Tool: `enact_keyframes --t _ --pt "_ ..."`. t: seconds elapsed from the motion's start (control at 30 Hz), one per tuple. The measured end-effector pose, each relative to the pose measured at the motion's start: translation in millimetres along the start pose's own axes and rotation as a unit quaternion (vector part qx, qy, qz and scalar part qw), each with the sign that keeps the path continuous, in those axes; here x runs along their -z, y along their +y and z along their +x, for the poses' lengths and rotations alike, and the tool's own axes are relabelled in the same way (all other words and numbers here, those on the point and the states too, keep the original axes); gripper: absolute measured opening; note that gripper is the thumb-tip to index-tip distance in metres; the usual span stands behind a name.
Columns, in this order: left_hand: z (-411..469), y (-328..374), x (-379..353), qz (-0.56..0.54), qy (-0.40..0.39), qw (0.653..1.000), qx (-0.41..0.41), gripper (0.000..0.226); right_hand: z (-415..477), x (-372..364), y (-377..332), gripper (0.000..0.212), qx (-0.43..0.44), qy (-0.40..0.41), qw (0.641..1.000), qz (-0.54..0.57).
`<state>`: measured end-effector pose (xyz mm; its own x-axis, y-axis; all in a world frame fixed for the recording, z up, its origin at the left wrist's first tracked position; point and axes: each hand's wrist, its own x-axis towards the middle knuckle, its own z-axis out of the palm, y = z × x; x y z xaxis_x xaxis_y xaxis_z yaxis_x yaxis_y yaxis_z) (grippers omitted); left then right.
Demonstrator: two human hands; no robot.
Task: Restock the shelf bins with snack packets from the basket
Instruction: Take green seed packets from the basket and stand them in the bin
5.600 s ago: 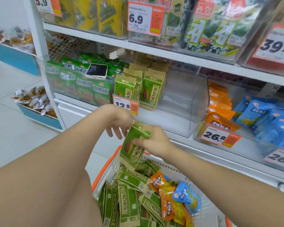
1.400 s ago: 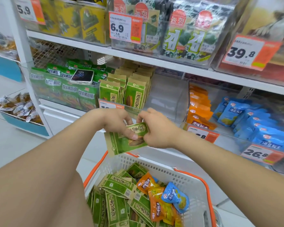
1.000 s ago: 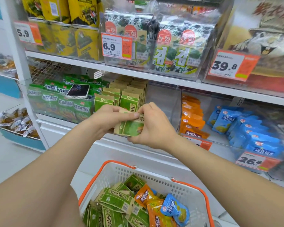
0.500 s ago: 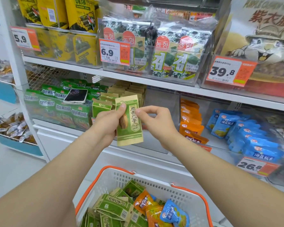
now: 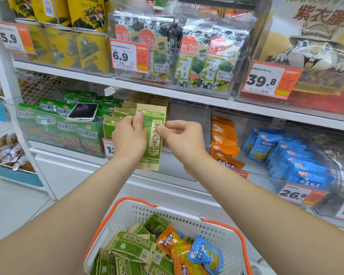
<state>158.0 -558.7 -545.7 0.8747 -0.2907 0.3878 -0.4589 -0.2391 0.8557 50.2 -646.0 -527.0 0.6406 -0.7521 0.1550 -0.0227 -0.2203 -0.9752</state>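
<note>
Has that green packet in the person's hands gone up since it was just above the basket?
Yes. The green packet has risen from near the basket rim to the clear bin front, now upright.

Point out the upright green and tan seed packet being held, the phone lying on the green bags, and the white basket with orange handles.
Green and tan seed packet (image 5: 154, 147), head view: printed front, lower half.
Phone (image 5: 83, 113), head view: dark screen.
White basket with orange handles (image 5: 189, 221), head view: perforated far wall.
</note>
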Motion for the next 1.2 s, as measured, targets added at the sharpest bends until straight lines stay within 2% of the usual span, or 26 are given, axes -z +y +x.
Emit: enact_keyframes --t 0.07,0.13,0.2,0.27,0.3,0.47,0.53,0.63,0.77,0.9,1.0,1.13,1.2 --pt "3 2 -1 -0.043 0.003 0.999 -0.004 0.048 3 3 -9 0.015 0.058 -0.031 0.992 -0.104" --pt "8 6 1 -0.075 0.008 0.997 -0.021 0.048 10 3 -13 0.024 0.075 -0.019 0.989 -0.13" --pt "12 5 5 -0.036 0.037 0.997 -0.061 0.04 18 1 -12 0.028 0.129 0.035 0.982 -0.135" --pt "18 -5 9 0.04 0.071 0.991 -0.107 0.02 26 -2 -7 0.03 0.175 0.076 0.974 -0.124" --pt "20 -11 10 0.09 0.074 0.987 -0.114 0.019 32 -3 -3 0.031 0.184 0.082 0.972 -0.12" --pt "25 -38 10 0.308 -0.026 0.948 -0.071 0.074 48 -12 25 0.028 0.153 0.022 0.966 -0.206" --pt "30 -48 10 0.333 -0.069 0.939 -0.05 0.085 49 -18 34 0.026 0.115 -0.003 0.963 -0.245" --pt "34 -54 10 0.337 -0.083 0.937 -0.047 0.087 52 -31 38 0.025 0.077 -0.018 0.958 -0.276" --pt "33 -51 8 0.328 -0.08 0.94 -0.045 0.082 59 -43 49 0.024 0.044 0.0 0.95 -0.311" --pt "32 -46 8 0.307 -0.08 0.947 -0.05 0.077 59 -48 54 0.026 0.038 0.02 0.955 -0.295" --pt "29 -40 9 0.286 -0.04 0.956 -0.053 0.072 58 -46 52 0.036 0.024 0.017 0.951 -0.306" --pt "25 -30 13 0.283 0.065 0.949 -0.126 0.048 59 -40 47 0.048 -0.006 -0.015 0.939 -0.344" --pt "25 -27 19 0.248 0.037 0.955 -0.155 0.029 55 -34 43 0.044 0.01 -0.016 0.928 -0.372"
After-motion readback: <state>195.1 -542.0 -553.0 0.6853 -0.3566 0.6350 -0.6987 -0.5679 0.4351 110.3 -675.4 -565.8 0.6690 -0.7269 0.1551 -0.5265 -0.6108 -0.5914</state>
